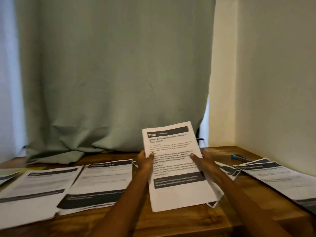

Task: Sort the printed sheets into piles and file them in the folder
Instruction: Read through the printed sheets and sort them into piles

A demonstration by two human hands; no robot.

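I hold a stack of printed sheets (172, 166) tilted up over the wooden table (188, 221); its top page has a dark header reading 2945. My left hand (145, 159) grips the stack's left edge, thumb on the page. My right hand (201, 159) grips the right edge, thumb on top. Two piles of printed sheets lie at the left (34, 190) and centre left (100, 182). Another pile (277, 180) lies at the right. A yellow-green folder edge (22, 170) shows at the far left.
A green curtain (116, 74) hangs behind the table and bunches on its back edge. A cream wall corner (266, 74) bounds the right side. A blue pen-like object (239, 158) lies near the back right. More sheets (229, 170) lie under my right arm.
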